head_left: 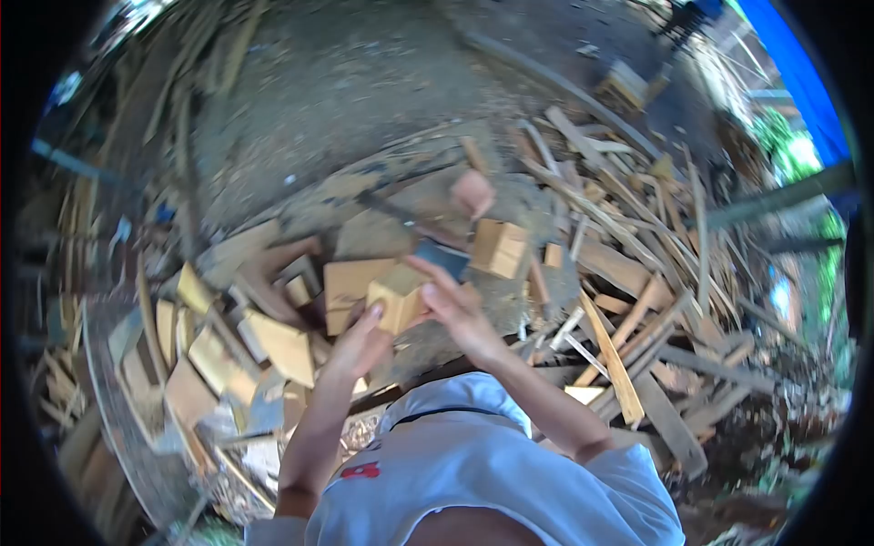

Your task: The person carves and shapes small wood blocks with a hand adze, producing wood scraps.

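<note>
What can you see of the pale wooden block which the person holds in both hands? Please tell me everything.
The pale wooden block is angular, with light yellow faces and a darker, duller upper face. It looks like bare wood, but blur hides any fine grain. It is near the middle of the view. The left hand holds its left side, the thumb at the lower corner; the right hand holds its right side. A flat board shows beside it; I cannot tell whether they touch.
</note>
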A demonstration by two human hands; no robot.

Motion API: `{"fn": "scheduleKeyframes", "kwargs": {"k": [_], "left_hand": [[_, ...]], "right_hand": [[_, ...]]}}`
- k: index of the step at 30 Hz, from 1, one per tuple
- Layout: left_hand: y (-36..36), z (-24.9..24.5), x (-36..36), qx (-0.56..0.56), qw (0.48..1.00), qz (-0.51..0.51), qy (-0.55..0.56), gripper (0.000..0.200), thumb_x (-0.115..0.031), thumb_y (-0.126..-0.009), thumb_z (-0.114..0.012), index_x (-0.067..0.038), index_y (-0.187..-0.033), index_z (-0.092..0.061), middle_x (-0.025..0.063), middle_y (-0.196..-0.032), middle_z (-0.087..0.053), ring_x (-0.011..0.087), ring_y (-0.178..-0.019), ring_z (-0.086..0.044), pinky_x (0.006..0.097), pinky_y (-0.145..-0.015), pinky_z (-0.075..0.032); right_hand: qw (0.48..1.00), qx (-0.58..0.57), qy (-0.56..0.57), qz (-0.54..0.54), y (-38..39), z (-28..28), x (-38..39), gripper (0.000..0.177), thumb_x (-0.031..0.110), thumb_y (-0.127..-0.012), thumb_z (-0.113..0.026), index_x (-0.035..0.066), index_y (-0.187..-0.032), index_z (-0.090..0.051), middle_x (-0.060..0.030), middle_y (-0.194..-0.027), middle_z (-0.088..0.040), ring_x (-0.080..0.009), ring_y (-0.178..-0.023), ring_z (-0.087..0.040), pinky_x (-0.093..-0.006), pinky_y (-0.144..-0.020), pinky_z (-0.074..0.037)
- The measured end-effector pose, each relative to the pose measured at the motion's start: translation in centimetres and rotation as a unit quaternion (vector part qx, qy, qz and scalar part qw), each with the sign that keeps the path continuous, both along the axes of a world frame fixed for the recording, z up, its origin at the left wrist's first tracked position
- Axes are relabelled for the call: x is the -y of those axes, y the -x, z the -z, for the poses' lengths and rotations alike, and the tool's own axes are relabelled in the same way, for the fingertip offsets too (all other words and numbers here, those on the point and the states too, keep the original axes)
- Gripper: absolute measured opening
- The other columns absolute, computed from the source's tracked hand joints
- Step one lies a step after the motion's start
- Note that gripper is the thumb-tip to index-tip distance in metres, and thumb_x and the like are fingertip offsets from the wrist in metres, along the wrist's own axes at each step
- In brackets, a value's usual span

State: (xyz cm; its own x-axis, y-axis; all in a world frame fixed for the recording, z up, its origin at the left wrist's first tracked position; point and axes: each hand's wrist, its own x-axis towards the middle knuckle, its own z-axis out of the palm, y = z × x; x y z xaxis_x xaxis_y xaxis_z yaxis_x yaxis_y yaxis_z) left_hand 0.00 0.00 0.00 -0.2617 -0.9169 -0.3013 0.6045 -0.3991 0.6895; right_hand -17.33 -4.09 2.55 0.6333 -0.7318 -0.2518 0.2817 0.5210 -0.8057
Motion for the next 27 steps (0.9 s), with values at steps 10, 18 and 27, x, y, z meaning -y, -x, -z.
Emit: {"fn": "scheduleKeyframes", "kwargs": {"k": [10, 18, 27], "left_hand": [[-0.6, 0.4, -1.4, -0.203, 0.977, -0.014, -0.059, 0.073, -0.063, -0.09, -0.019, -0.009, -0.138, -0.028, 0.0134, -0.133, -0.042, 0.0291, -0.12, -0.046, 0.0521, -0.1, -0.039], [-0.3, 0.1, -2.9, -0.315, 0.944, 0.017, -0.096, 0.073, -0.063, -0.091, -0.02, -0.004, -0.127, -0.042, 0.0159, -0.112, -0.056, 0.0265, -0.097, -0.059, 0.051, -0.095, -0.044], [0.6, -2.0, -3.7, -0.144, 0.978, 0.045, -0.141, 0.073, -0.059, -0.093, -0.016, 0.0, -0.127, -0.042, 0.0267, -0.107, -0.06, 0.033, -0.087, -0.065, 0.0373, -0.09, -0.048]], "right_hand": [[0.997, -0.062, 0.032, 0.024, -1.1, -2.2, -1.4, 0.049, 0.034, -0.095, -0.045, 0.006, -0.134, -0.039, -0.0066, -0.123, -0.048, -0.0155, -0.101, -0.053, -0.0303, -0.093, -0.038], [0.995, -0.081, -0.04, 0.046, -1.3, -1.2, -2.1, 0.053, 0.042, -0.093, -0.044, 0.003, -0.129, -0.044, -0.0079, -0.12, -0.051, -0.0156, -0.102, -0.049, -0.0328, -0.095, -0.036], [0.989, -0.107, -0.077, 0.068, -1.7, -1.1, -1.6, 0.045, 0.039, -0.091, -0.052, 0.002, -0.118, -0.053, -0.0089, -0.105, -0.061, -0.0134, -0.093, -0.059, -0.0271, -0.083, -0.046]]}}
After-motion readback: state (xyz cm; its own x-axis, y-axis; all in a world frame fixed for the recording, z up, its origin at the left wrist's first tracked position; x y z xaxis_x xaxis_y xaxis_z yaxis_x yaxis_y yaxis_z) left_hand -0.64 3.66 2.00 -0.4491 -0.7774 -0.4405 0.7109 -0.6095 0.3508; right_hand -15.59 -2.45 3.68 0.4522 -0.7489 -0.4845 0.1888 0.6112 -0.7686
